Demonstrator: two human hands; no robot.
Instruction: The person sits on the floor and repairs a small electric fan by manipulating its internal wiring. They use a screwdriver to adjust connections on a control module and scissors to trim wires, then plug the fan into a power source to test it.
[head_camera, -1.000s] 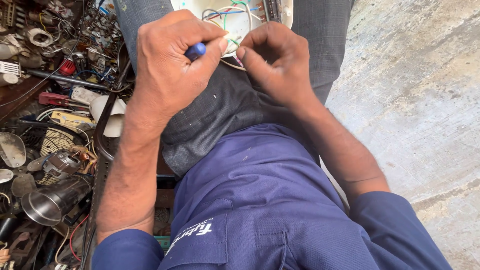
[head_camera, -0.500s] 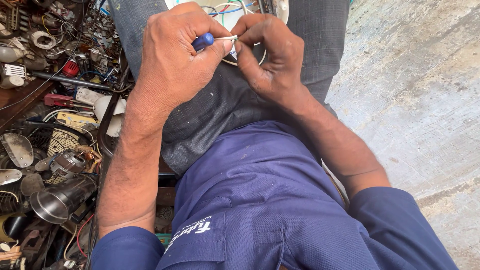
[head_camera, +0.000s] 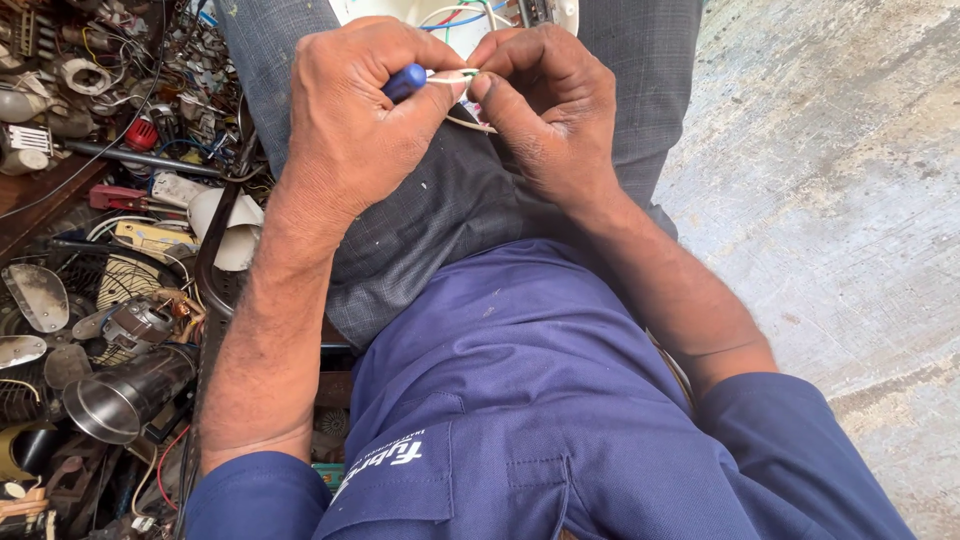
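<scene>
Left hand (head_camera: 355, 120) grips a blue-handled screwdriver (head_camera: 405, 81) lying level, tip pointing right; right hand (head_camera: 545, 110) pinches thin white wire (head_camera: 470, 124).

A rough grey concrete floor (head_camera: 850, 230) is stretching out on the right. On the left, a shiny metal funnel (head_camera: 125, 390), grey fan blades (head_camera: 35, 295) and tangled wires are lying heaped together.

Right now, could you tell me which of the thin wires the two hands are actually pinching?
The pale white wire, pinched between the left hand and right hand. The red, blue and green wires loop untouched above, against the white casing.
</scene>
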